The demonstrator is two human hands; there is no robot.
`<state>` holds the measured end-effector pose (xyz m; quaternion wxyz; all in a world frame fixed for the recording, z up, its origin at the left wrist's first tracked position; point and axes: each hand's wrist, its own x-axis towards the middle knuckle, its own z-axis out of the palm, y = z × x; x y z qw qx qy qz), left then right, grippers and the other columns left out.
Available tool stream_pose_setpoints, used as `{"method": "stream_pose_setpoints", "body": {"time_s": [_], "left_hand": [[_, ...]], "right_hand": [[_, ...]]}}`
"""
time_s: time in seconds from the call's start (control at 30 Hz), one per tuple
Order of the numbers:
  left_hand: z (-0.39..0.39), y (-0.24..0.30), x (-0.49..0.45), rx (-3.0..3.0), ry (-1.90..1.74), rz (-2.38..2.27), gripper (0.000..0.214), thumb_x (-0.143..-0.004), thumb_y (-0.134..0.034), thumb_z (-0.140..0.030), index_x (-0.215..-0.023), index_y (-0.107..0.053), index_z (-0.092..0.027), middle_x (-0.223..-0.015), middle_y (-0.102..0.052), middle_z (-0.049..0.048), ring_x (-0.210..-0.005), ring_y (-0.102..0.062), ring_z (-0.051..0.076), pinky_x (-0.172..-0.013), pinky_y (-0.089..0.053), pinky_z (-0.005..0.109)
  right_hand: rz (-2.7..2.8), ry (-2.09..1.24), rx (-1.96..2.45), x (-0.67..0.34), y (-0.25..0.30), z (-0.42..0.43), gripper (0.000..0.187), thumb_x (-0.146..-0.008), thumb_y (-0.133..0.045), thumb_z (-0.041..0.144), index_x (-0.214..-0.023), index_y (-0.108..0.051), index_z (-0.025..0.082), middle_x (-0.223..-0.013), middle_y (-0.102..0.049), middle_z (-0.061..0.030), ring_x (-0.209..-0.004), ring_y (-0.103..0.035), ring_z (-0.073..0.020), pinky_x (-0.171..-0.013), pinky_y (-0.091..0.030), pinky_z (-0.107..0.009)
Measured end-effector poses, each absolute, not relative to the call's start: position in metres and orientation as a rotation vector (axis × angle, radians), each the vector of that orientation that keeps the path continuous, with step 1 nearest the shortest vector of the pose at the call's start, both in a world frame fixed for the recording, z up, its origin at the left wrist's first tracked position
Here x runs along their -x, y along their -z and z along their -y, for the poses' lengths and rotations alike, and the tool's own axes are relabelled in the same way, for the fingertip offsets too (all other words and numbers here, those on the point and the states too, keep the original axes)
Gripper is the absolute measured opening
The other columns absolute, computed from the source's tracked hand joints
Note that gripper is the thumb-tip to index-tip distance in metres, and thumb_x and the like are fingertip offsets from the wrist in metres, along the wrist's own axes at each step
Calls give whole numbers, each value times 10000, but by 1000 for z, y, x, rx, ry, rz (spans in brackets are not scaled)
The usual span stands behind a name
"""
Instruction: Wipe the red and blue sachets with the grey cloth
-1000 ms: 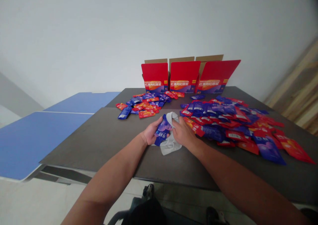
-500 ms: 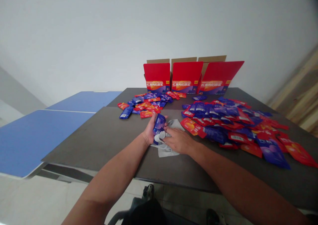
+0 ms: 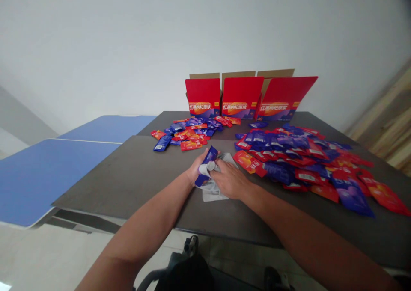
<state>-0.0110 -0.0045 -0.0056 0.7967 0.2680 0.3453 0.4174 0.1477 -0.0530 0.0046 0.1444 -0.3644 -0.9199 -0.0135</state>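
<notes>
Near the front of the dark table, my left hand (image 3: 193,170) is closed around a purple-blue pouch (image 3: 211,155). My right hand (image 3: 229,179) grips a light grey cloth (image 3: 215,195) and presses a bunched part of it across the middle of that pouch. The rest of the cloth spreads on the tabletop beneath both hands. Just right of my right hand lies an orange-red pouch (image 3: 248,162), at the edge of a large heap of red and blue pouches (image 3: 289,147).
Three red cartons (image 3: 242,96) with raised flaps stand in a row at the back, near the wall. A smaller pile of mixed pouches (image 3: 192,133) lies at the far left of the dark table (image 3: 135,175). Beside it on the left is a blue table (image 3: 58,171).
The cloth has moved up over the pouch, from its lower end to its middle. The pouch has tilted a little in my left hand.
</notes>
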Motion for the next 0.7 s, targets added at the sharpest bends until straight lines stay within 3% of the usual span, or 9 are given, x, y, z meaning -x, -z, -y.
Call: {"method": "stream_pose_setpoints", "body": {"time_s": [0.1,0.23,0.47,0.7], "left_hand": [[4,6,10,-562,-856,-730,484,-920,-443,-512,-1118,-647,-121,-649,-634,53,-476,-583,156,-426,-434,239],[5,5,7,-570,-797,-665,427,-927,-425,-488,-1037,-653,-144,-607,-587,38,-386,-482,123,-329,-304,203],[12,2,3,-543,-750,-689,386,-915,-473,-463,-701,-534,-148,-540,-430,-8,-416,-378,77,-354,-263,159],[16,-1,6,-565,-635,-645,588,-809,-459,-719,-716,-525,-143,-582,-389,-24,-456,-370,65,-373,-255,152]], "right_hand": [[2592,32,1090,-148,-4,52,345,-954,-380,250,-1220,-595,215,-1057,-515,-124,-894,-524,-234,-806,-402,-352],[2473,4,1134,-148,-1,49,332,-946,-386,232,-1213,-578,183,-1051,-504,-125,-904,-518,-233,-799,-409,-337],[2268,-68,1223,-151,6,43,303,-956,-347,217,-1147,-578,172,-1028,-489,-109,-876,-517,-209,-797,-436,-313],[2108,-149,1283,-154,18,31,351,-942,-358,204,-1248,-529,192,-1014,-501,-98,-964,-526,-226,-870,-453,-341]]}}
